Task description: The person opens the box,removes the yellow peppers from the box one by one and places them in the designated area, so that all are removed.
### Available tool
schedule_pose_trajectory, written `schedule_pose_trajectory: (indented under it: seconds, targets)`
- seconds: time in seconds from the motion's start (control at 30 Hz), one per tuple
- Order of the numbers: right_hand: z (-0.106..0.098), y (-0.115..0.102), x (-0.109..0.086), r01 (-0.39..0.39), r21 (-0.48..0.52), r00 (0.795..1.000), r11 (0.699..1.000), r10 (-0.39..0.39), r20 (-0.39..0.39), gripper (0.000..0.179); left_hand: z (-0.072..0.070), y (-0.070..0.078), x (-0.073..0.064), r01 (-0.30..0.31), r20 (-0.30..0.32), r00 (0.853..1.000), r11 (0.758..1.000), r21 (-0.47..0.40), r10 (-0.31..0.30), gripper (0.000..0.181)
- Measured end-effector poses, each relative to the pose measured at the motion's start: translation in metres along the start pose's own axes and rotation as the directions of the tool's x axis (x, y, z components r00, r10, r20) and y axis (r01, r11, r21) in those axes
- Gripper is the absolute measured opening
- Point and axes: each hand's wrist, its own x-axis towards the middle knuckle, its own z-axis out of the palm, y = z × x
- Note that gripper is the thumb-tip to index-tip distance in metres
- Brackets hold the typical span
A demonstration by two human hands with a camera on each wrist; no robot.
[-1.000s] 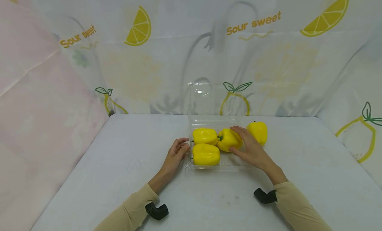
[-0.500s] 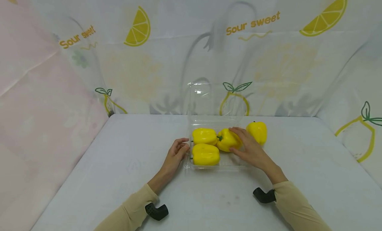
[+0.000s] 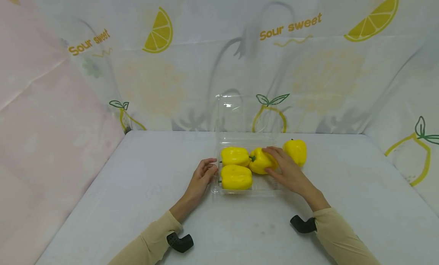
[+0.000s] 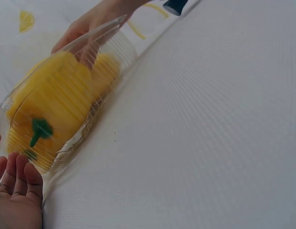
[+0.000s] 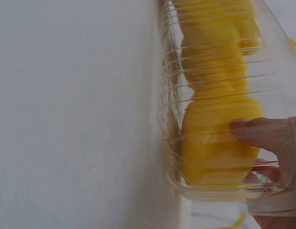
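Note:
In the head view, a clear plastic clamshell box (image 3: pixel 264 185) stands on the table with its lid (image 3: pixel 233 112) raised at the back. Two yellow bell peppers (image 3: pixel 236 177) lie along its left side, one behind the other. My right hand (image 3: pixel 288 171) grips a third bell pepper (image 3: pixel 258 162) inside the box, fingers over its far side and thumb at its near side. Through the box wall, the right wrist view shows that thumb (image 5: pixel 253 133) on the pepper. Fingers of my left hand (image 3: pixel 202 177) rest at the box's left wall, softly bent.
Another yellow bell pepper (image 3: pixel 296 152) stands on the table to the right of the box, just behind my right hand. A printed cloth (image 3: pixel 192 78) hangs behind the white table (image 3: pixel 154 181). Black curved pieces (image 3: pixel 180 242) sit at both sleeve cuffs.
The right hand and the pepper it grips have shifted very slightly left. The left hand, the box and the other peppers look the same.

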Motion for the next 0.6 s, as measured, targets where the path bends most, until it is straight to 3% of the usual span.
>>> schedule_pose_trajectory:
  seconds: [0.6]
  targets:
    - [0.0017, -0.001, -0.0015, -0.011, 0.0, 0.999, 1.0, 0.011, -0.046, 0.054, -0.001, -0.0012, 0.0006, -0.013, 0.001, 1.0, 1.0, 0.015, 0.013, 0.035]
